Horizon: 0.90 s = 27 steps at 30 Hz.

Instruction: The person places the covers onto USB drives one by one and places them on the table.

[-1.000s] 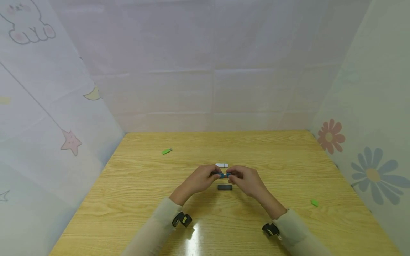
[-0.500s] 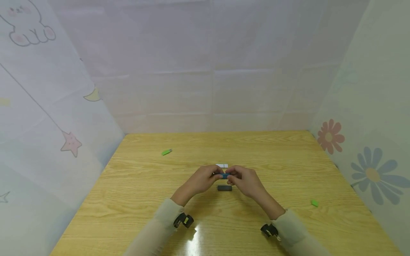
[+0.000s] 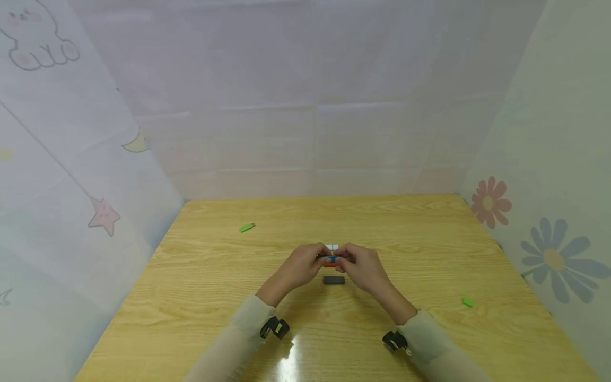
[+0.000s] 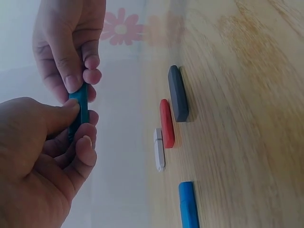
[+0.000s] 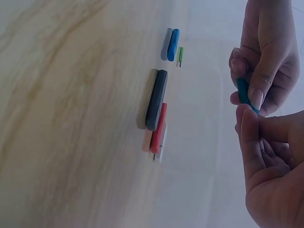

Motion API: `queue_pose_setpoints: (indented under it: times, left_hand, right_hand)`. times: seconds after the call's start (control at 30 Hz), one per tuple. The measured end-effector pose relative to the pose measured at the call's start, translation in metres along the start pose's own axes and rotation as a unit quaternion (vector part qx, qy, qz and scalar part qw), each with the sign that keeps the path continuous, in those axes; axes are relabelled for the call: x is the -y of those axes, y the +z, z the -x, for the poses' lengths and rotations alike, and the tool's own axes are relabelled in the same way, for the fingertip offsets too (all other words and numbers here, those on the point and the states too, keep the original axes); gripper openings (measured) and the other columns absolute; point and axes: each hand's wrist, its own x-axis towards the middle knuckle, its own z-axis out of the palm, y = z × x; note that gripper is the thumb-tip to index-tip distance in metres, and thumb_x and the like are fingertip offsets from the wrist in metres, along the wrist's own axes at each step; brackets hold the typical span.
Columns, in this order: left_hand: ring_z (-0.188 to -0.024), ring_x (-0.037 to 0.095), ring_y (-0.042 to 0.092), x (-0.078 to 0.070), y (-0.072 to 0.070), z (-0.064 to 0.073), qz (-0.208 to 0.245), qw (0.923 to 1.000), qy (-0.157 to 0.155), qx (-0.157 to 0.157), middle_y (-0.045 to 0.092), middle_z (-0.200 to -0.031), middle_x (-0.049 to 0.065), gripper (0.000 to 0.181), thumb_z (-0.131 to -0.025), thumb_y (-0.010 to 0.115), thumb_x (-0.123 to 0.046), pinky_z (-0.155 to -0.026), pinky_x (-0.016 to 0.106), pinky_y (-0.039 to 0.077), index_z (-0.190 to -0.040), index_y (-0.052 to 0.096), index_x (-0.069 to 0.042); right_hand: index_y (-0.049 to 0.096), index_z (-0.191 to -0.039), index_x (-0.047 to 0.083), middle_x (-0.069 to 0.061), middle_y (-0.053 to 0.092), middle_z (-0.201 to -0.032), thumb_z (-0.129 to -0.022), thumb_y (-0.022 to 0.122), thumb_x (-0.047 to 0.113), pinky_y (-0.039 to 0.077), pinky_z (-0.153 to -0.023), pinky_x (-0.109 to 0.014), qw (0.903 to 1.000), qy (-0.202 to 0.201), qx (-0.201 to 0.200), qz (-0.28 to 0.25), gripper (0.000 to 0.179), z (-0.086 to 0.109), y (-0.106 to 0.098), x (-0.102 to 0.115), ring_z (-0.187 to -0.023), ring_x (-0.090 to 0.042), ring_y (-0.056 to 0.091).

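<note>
My left hand [image 3: 303,265] and right hand [image 3: 364,268] meet over the middle of the table, pinching a teal-blue USB stick [image 4: 80,107] from its two ends. Fingertips cover much of it, so whether its cap sits fully on cannot be told. Beneath the hands, a red USB stick [image 4: 166,123] lies between a white USB stick [image 4: 159,149] on its far side and a dark grey USB stick [image 3: 333,280] on its near side. A brighter blue stick [image 4: 188,204] rests on the table left of this row; in the head view it cannot be seen.
A green USB stick [image 3: 247,227] with bare metal plug lies at the back left of the wooden table [image 3: 200,276]. Its small green cap [image 3: 468,302] lies at the right. Printed cloth walls [image 3: 315,132] enclose the back and both sides.
A second ago metal showed in a gap between two blue parts in the hands; the gap has since closed. My right hand has shifted slightly left, and more of the red stick now shows.
</note>
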Motion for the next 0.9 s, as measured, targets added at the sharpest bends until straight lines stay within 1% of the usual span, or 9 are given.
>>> queue_pose_setpoints:
  times: [0.07, 0.17, 0.27, 0.33, 0.4, 0.53, 0.63, 0.77, 0.9]
  left_hand:
    - [-0.093, 0.010, 0.067, 0.000, 0.000, 0.000, -0.003, 1.0000, -0.003, 0.003, 0.072, -0.109, 0.002, 0.017, -0.104, 0.060, -0.018, -0.077, 0.023, 0.054, -0.115, 0.069, -0.010]
    - [-0.090, 0.010, 0.067, 0.002, 0.000, 0.000, -0.028, 0.9996, 0.002, 0.005, 0.073, -0.108, 0.002, 0.018, -0.101, 0.065, -0.019, -0.075, 0.023, 0.054, -0.116, 0.068, -0.010]
    - [-0.089, 0.012, 0.068, 0.004, 0.000, 0.000, -0.068, 0.9977, 0.010, 0.004, 0.073, -0.106, 0.004, 0.022, -0.099, 0.069, -0.020, -0.074, 0.024, 0.054, -0.117, 0.064, -0.009]
    - [-0.090, 0.013, 0.069, 0.007, 0.000, 0.001, -0.088, 0.9960, 0.010, 0.005, 0.073, -0.106, 0.004, 0.022, -0.099, 0.069, -0.020, -0.075, 0.025, 0.055, -0.117, 0.062, -0.010]
    - [-0.091, 0.014, 0.070, 0.010, -0.001, 0.001, -0.103, 0.9947, 0.005, 0.005, 0.073, -0.106, 0.004, 0.022, -0.099, 0.069, -0.021, -0.076, 0.026, 0.056, -0.117, 0.062, -0.011]
    - [-0.090, 0.014, 0.069, 0.019, -0.005, 0.004, -0.131, 0.9913, -0.017, 0.007, 0.073, -0.104, 0.002, 0.021, -0.098, 0.070, -0.022, -0.077, 0.029, 0.056, -0.115, 0.064, -0.012]
    - [-0.089, 0.014, 0.068, 0.029, -0.010, 0.007, -0.157, 0.9865, -0.046, 0.007, 0.071, -0.104, 0.001, 0.023, -0.096, 0.073, -0.022, -0.077, 0.030, 0.057, -0.115, 0.067, -0.013]
    - [-0.096, 0.016, 0.066, 0.043, -0.017, 0.012, -0.182, 0.9808, -0.070, 0.009, 0.067, -0.111, 0.001, 0.025, -0.095, 0.074, -0.021, -0.081, 0.031, 0.057, -0.118, 0.069, -0.012]
    - [-0.099, 0.017, 0.064, 0.057, -0.021, 0.013, -0.189, 0.9789, -0.075, 0.012, 0.064, -0.113, 0.002, 0.026, -0.096, 0.073, -0.022, -0.081, 0.032, 0.056, -0.119, 0.070, -0.011]
  right_hand:
    - [0.072, -0.108, 0.005, -0.007, 0.075, -0.095, -0.096, 0.070, 0.007, 0.060, -0.067, -0.027, 1.0000, 0.008, 0.001, -0.005, 0.012, 0.000, 0.001, 0.000, -0.078, -0.015, 0.073]
    - [0.072, -0.108, 0.005, -0.004, 0.074, -0.092, -0.096, 0.070, 0.007, 0.060, -0.067, -0.027, 0.9999, 0.014, 0.001, -0.001, 0.013, -0.003, 0.004, 0.001, -0.077, -0.013, 0.073]
    - [0.072, -0.108, 0.005, 0.000, 0.073, -0.089, -0.097, 0.069, 0.007, 0.058, -0.065, -0.024, 0.9999, 0.008, 0.000, 0.010, 0.012, -0.006, 0.007, 0.004, -0.075, -0.012, 0.072]
    - [0.072, -0.109, 0.005, 0.000, 0.073, -0.089, -0.097, 0.069, 0.008, 0.058, -0.063, -0.024, 0.9998, 0.000, 0.002, 0.018, 0.013, -0.007, 0.009, 0.006, -0.075, -0.013, 0.072]
    - [0.071, -0.113, 0.004, -0.003, 0.074, -0.092, -0.097, 0.069, 0.009, 0.058, -0.063, -0.025, 0.9993, -0.011, 0.003, 0.034, 0.017, -0.008, 0.008, 0.007, -0.076, -0.014, 0.072]
    - [0.068, -0.122, 0.004, -0.009, 0.074, -0.109, -0.097, 0.070, 0.013, 0.058, -0.066, -0.029, 0.9955, -0.028, 0.010, 0.089, 0.027, -0.006, 0.003, 0.006, -0.083, -0.016, 0.071]
    - [0.066, -0.128, 0.004, -0.011, 0.070, -0.121, -0.097, 0.069, 0.013, 0.057, -0.071, -0.033, 0.9910, -0.031, 0.021, 0.129, 0.032, -0.001, -0.006, 0.002, -0.089, -0.017, 0.069]
    - [0.063, -0.131, 0.004, -0.013, 0.067, -0.125, -0.098, 0.068, 0.012, 0.057, -0.077, -0.037, 0.9863, -0.032, 0.033, 0.158, 0.035, 0.007, -0.021, -0.003, -0.093, -0.019, 0.067]
    - [0.061, -0.134, 0.002, -0.016, 0.066, -0.125, -0.099, 0.066, 0.011, 0.058, -0.080, -0.040, 0.9842, -0.039, 0.032, 0.170, 0.036, 0.011, -0.035, -0.009, -0.097, -0.022, 0.066]
